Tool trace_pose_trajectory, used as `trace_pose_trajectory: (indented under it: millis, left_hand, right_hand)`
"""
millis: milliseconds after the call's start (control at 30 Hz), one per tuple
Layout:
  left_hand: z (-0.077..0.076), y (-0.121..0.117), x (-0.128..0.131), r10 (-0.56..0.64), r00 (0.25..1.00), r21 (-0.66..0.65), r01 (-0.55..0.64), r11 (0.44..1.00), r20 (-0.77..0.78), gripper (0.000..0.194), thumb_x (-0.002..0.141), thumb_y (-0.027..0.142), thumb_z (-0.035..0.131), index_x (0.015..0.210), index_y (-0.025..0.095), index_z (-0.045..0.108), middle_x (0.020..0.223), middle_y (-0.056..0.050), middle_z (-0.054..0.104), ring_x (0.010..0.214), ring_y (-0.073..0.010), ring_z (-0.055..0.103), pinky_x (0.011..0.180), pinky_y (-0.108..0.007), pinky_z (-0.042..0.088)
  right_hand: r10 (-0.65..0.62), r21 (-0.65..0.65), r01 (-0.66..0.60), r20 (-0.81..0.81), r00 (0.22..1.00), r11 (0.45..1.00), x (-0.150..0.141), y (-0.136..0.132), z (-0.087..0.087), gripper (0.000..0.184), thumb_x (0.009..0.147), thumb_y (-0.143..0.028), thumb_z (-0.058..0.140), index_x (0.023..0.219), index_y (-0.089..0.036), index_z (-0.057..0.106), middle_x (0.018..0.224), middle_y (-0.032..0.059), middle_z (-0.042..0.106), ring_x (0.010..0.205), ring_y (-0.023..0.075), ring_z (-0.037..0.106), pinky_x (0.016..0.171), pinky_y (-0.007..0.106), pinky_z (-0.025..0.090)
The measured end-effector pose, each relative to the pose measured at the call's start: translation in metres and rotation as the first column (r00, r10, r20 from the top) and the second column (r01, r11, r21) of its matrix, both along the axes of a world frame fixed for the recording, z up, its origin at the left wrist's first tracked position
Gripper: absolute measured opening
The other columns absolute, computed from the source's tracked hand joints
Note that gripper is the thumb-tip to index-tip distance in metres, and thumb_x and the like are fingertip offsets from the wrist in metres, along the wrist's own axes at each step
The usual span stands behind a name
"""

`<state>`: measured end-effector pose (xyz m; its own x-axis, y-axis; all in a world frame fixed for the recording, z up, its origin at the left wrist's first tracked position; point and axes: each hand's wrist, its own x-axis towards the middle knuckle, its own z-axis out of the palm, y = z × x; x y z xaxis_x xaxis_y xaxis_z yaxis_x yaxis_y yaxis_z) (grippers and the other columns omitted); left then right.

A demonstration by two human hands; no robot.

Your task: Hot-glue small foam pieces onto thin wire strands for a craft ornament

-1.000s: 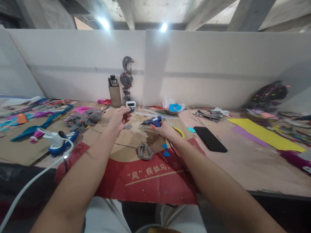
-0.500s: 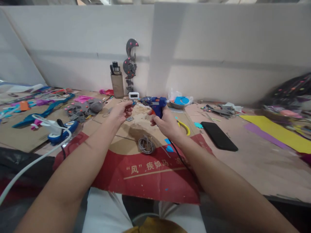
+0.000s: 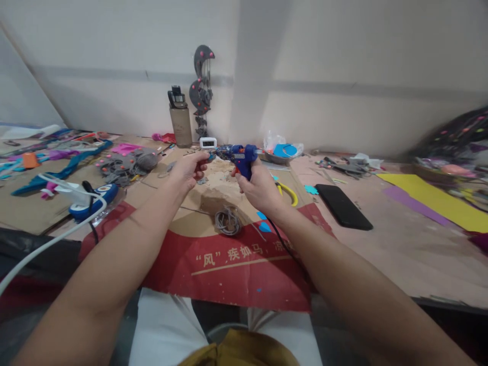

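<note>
Red printed cardboard (image 3: 229, 284) is spread on the near side of the glue gun (image 3: 248, 154), with a coil of grey cord (image 3: 220, 222) laid between. The glue gun's handle is gripped by the right hand (image 3: 263, 187), its fingers curled around it. At the glue gun's nozzle end, a small blue piece (image 3: 211, 157) is pinched in the left hand (image 3: 189, 170), thumb and fingertips nearly together; whether nozzle and piece touch cannot be told. Beyond, left of the glue gun, a bottle (image 3: 180, 122) is stood.

A pale partition wall (image 3: 324, 46) fills twelve o'clock, marked by a grey band (image 3: 324, 87) and a broad upright shadow (image 3: 253, 56); a side panel (image 3: 21, 86) joins it at ten. The worktop (image 3: 404, 259) stretches from nine to three.
</note>
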<state>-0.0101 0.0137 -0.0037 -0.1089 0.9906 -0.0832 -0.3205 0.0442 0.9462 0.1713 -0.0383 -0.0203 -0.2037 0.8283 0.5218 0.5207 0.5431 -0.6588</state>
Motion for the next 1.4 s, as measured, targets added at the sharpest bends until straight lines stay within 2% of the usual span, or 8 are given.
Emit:
trace_pose_trajectory:
  millis: [467, 767, 1133, 1400]
  left_hand:
    - [-0.0013, -0.0025, 0.0033, -0.026, 0.997, 0.080, 0.031, 0.996, -0.070, 0.012, 0.059, 0.014, 0.068, 0.065, 0.014, 0.058, 0.061, -0.002, 0.059, 0.042, -0.0034, 0.040, 0.031, -0.016, 0.016]
    - [-0.0032, -0.0006, 0.0023, -0.029, 0.973, 0.212, 0.079, 0.974, -0.230, 0.012, 0.061, 0.019, 0.070, 0.064, 0.012, 0.060, 0.063, -0.002, 0.056, 0.044, -0.0030, 0.037, 0.033, -0.014, 0.015]
    - [-0.0027, -0.0013, 0.0026, -0.027, 0.969, 0.235, 0.086, 0.968, -0.244, 0.012, 0.062, 0.020, 0.069, 0.062, 0.013, 0.059, 0.062, -0.002, 0.056, 0.045, -0.0033, 0.037, 0.033, -0.015, 0.015]
    - [-0.0028, -0.0006, 0.0021, -0.008, 0.974, 0.235, 0.062, 0.970, -0.226, 0.012, 0.062, 0.020, 0.070, 0.064, 0.012, 0.061, 0.058, 0.000, 0.052, 0.044, -0.0033, 0.037, 0.033, -0.014, 0.016]
  right_hand:
    - [-0.059, 0.024, 0.057, 0.088, 0.994, 0.998, -0.0004, -0.0030, 0.0022, 0.027, 0.082, -0.017, 0.043, 0.108, -0.017, 0.048, 0.093, 0.0091, 0.062, 0.081, 0.0201, 0.059, 0.075, 0.035, 0.046]
    - [-0.096, 0.062, 0.090, 0.094, 0.991, 0.994, 0.0000, -0.0043, 0.0049, 0.027, 0.080, -0.019, 0.046, 0.108, -0.018, 0.047, 0.089, 0.0093, 0.062, 0.078, 0.0221, 0.058, 0.072, 0.037, 0.045]
    - [-0.107, 0.109, 0.095, 0.113, 0.988, 0.990, 0.0009, -0.0030, 0.0045, 0.033, 0.083, -0.022, 0.047, 0.115, -0.015, 0.046, 0.094, 0.0118, 0.061, 0.084, 0.0251, 0.058, 0.076, 0.039, 0.045]
    - [-0.111, 0.076, 0.103, 0.115, 0.987, 0.992, 0.0007, -0.0034, 0.0057, 0.037, 0.082, -0.022, 0.048, 0.118, -0.015, 0.046, 0.097, 0.0129, 0.061, 0.088, 0.0270, 0.059, 0.079, 0.041, 0.045]
